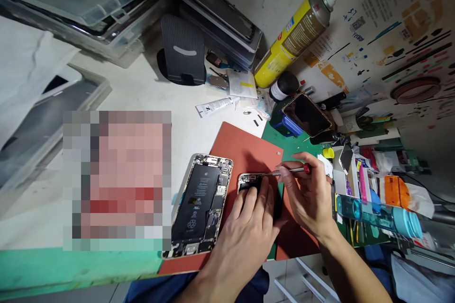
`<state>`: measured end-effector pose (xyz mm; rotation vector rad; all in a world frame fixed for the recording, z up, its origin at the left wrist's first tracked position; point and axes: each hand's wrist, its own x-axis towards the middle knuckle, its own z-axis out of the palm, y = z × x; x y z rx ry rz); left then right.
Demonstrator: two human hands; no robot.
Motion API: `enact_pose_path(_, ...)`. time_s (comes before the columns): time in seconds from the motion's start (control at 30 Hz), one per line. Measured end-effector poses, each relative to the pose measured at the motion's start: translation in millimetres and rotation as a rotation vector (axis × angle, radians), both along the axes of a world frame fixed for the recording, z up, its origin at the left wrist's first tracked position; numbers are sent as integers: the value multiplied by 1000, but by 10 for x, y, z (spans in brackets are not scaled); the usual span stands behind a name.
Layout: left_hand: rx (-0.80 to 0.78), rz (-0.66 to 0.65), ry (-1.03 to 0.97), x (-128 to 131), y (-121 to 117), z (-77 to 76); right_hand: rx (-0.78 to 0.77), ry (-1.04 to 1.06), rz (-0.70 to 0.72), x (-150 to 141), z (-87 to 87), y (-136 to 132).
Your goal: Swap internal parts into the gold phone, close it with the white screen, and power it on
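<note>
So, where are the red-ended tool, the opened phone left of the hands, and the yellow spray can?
Red-ended tool (276,173): head view, on its metal shaft.
Opened phone (199,201): head view, on its black battery.
Yellow spray can (292,40): head view, mid-body.

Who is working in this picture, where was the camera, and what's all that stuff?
No machine here, just a person's two bare hands. The camera is worn on that person's head, so you look forward and down as they do.

The left hand rests over an opened phone, covering much of it. The right hand pinches a thin tool with a red end, its tip at the phone's top edge.

Under them is a reddish-brown mat. To the left lies another opened phone, its black battery showing. Farther back stands a yellow spray can; at the right is a blue bottle.
</note>
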<state>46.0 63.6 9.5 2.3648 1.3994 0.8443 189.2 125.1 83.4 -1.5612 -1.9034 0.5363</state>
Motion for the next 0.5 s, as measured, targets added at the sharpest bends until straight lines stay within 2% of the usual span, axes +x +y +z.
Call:
enact_pose_path(0.13, -9, -1, 11, -7, -8, 6, -53, 172, -84, -15, 27, 4)
enact_pose_path(0.33, 47, 13, 72, -9, 31, 4, -149, 572, -325, 8, 29, 58)
enact_pose_path(0.5, 141, 12, 18, -36, 67, 29, -209, 793, -391, 107, 39, -13)
